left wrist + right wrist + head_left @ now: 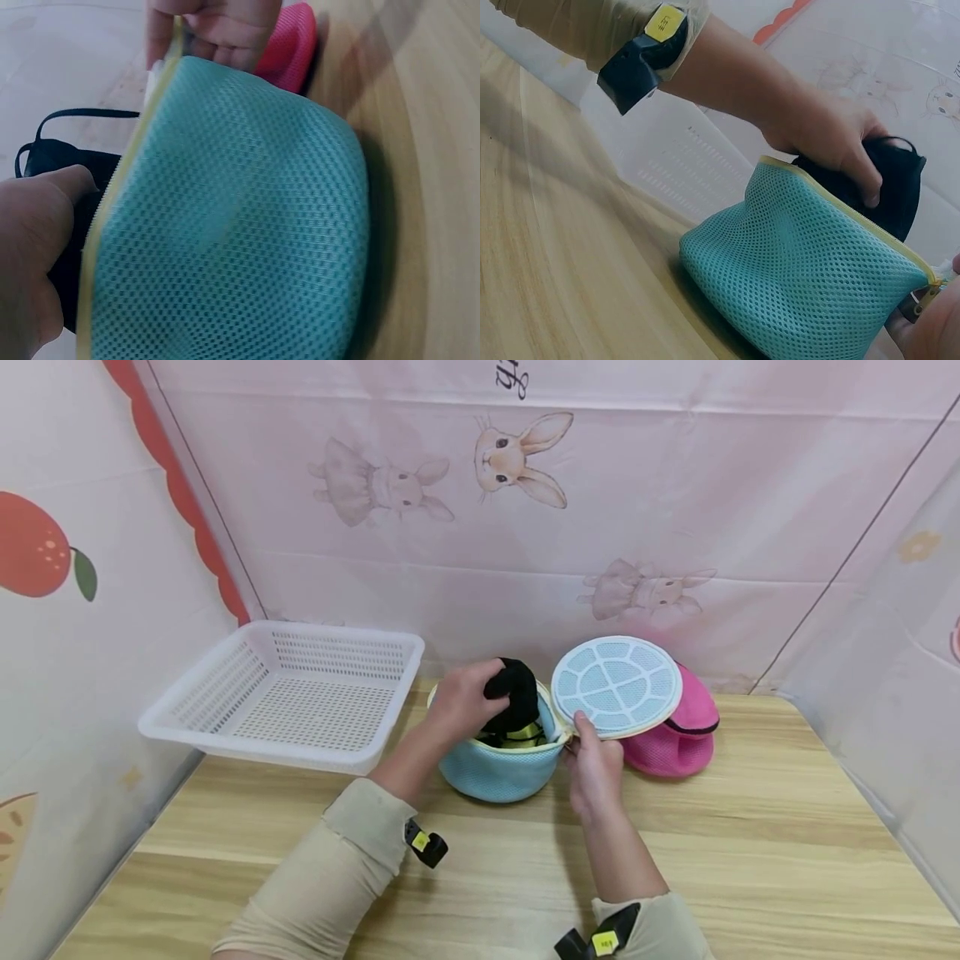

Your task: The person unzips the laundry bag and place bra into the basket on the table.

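Observation:
A blue mesh laundry bag (pixel 501 770) with a yellow zip edge stands unzipped on the table, its round lid (pixel 618 685) folded out to the right. My left hand (pixel 467 697) grips a piece of black fabric (pixel 514 697) at the bag's mouth. In the left wrist view a thin strap (pixel 90 112) loops from that black fabric; its exact kind is unclear. Something yellow-green (pixel 523 737) shows inside the bag below it. My right hand (pixel 595 768) pinches the lid by the zip end, thumb on top and fingers beneath, partly hidden.
A white perforated plastic basket (pixel 174 731) stands at the back left, beside my left forearm. Behind the lid, on the right, sits a pink mesh bag (pixel 670 754) with a dark zip. A printed curtain (pixel 420 568) closes off the rear of the wooden table (pixel 787 827).

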{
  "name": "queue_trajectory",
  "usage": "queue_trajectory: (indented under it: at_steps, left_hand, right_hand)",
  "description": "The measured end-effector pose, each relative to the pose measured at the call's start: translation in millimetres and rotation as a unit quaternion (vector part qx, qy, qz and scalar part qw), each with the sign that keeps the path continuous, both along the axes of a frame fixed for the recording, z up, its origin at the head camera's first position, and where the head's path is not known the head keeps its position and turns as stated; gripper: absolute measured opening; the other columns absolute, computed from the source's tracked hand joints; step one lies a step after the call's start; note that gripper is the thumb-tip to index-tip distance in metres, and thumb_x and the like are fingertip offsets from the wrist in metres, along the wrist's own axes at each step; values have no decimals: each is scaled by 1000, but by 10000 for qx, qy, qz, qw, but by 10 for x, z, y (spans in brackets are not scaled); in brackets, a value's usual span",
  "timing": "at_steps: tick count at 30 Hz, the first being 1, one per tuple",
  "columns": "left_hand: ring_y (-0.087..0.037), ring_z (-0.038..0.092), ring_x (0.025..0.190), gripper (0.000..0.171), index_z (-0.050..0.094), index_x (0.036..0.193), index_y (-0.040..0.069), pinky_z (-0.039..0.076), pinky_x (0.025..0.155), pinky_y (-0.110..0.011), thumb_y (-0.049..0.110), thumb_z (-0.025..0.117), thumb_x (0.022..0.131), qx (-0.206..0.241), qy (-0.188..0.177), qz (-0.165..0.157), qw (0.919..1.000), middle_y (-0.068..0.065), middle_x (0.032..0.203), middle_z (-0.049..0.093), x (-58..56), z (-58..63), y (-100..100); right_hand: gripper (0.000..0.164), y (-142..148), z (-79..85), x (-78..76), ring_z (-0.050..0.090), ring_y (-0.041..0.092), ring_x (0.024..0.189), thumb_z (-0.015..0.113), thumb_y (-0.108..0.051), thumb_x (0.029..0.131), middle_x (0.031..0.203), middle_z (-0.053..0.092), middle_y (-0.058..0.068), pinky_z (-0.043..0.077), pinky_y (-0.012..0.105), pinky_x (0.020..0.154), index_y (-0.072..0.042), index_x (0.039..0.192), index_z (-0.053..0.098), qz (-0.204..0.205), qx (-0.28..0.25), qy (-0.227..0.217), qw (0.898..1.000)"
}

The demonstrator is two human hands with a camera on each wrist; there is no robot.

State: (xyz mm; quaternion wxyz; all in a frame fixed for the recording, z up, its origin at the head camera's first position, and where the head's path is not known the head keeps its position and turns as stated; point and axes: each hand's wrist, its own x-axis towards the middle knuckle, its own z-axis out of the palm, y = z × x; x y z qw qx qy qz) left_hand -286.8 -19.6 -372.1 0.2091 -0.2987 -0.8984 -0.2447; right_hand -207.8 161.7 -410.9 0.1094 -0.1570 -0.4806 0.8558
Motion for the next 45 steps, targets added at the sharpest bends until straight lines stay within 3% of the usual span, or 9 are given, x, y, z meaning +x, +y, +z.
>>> queue_trajectory:
  at_steps: [6,14,17,23,31,37,45]
  left_hand:
    - [-19,65,77,16,62,93,10,55,71,-35,13,75,83,482,128,-210,9985,-2,88,70,17,97,-23]
    - [-24,69,90,23,65,108,7,57,76,-38,10,72,86,1213,-383,-371,9912,-10,101,72,89,298,-85]
    - [-24,69,94,23,66,108,7,58,79,-38,10,72,86,1440,-402,-353,9881,-11,103,72,114,375,-119]
    - [-21,67,87,17,66,100,9,56,77,-39,11,73,85,1756,-191,-312,9838,-7,96,72,136,530,-161]
    - [-20,66,85,14,65,94,9,55,75,-39,10,74,83,2016,157,-512,9780,-5,94,72,202,767,-181]
    - [-21,66,87,16,65,95,6,54,78,-39,8,74,83,2008,387,-665,9766,-8,95,71,260,1009,-197]
    - [-22,67,90,15,66,96,5,53,81,-40,9,74,83,1735,871,-602,9791,-9,98,72,322,1284,-324]
  right_hand:
    - [40,10,-1,2,65,9,97,50,-22,103,104,68,0,50,25,82,1,135,48,10,67,-35,10000]
    - [40,13,9,0,66,10,96,50,-21,102,100,68,-1,50,26,84,1,135,47,6,39,-23,10000]
    - [40,13,11,0,65,10,95,50,-21,102,100,68,-1,50,27,84,1,135,48,9,55,-17,10000]
    - [41,20,12,2,64,10,98,50,-21,102,106,66,1,50,27,86,1,137,46,32,43,18,10000]
    - [42,28,9,0,63,11,102,50,-22,103,112,64,3,49,26,87,0,138,46,63,49,-19,10000]
    - [42,31,12,-5,62,11,104,50,-22,102,114,62,4,49,26,89,0,137,45,47,5,-36,10000]
    - [45,48,4,-14,61,11,106,52,-24,102,118,61,5,48,28,94,-1,139,45,60,38,-132,9999]
